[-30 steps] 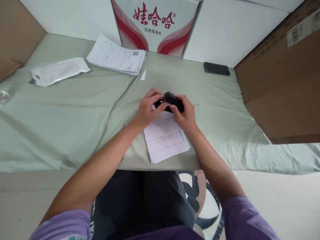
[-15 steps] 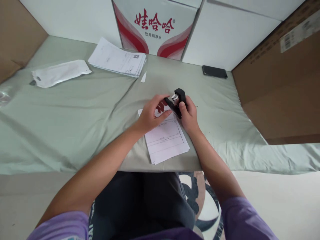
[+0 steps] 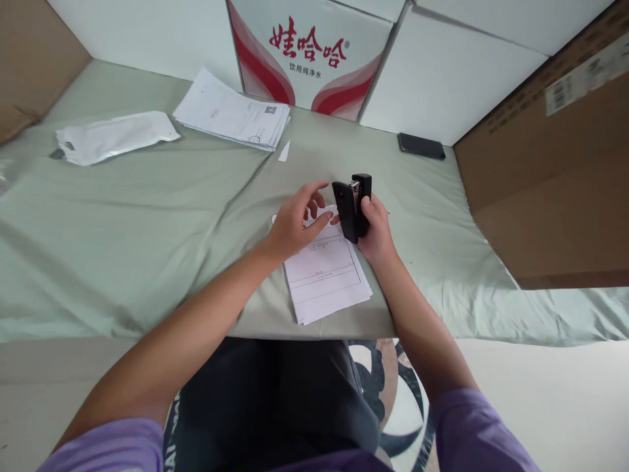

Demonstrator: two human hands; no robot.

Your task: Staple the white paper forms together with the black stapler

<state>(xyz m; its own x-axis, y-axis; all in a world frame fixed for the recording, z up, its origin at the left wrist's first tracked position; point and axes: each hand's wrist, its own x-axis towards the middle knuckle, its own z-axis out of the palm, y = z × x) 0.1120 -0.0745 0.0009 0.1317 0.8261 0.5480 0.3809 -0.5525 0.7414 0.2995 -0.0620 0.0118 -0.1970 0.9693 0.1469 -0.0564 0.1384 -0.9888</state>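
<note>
My right hand [image 3: 376, 226] holds the black stapler [image 3: 352, 206] upright in a closed grip, just above the paper stack [image 3: 327, 275] on the tabletop [image 3: 147, 216]. My left hand [image 3: 295, 223], grip loose and empty, presses the stack's top edge. Square the sheets under that hand before stapling.

Stapler [image 3: 352, 208] now lifted upright in right hand [image 3: 376, 226]; left hand [image 3: 295, 223] released it, fingers spread over papers [image 3: 327, 275].
</note>
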